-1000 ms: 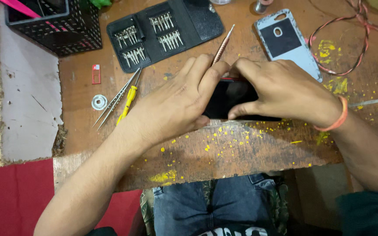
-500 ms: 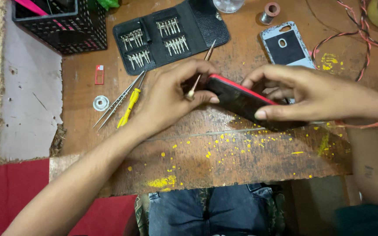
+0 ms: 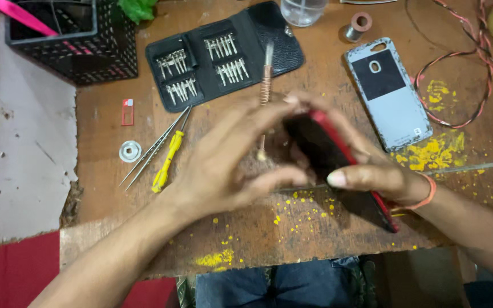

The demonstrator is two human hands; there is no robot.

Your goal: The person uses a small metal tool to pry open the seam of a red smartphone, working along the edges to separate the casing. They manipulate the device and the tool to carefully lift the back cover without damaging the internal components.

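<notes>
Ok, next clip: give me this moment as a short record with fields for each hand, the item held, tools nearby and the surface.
left hand: left hand curled beside the phone, fingers blurred
right hand: right hand grips the phone
held item: red-edged black phone, tilted above the table
tools nearby: thin screwdriver, open bit case, tweezers, yellow-handled tool
also there: grey phone back cover, black crate
surface: wooden table with yellow specks

Red-edged, seemingly black phone (image 3: 329, 151), yellow-handled screwdriver (image 3: 166, 161)
</notes>
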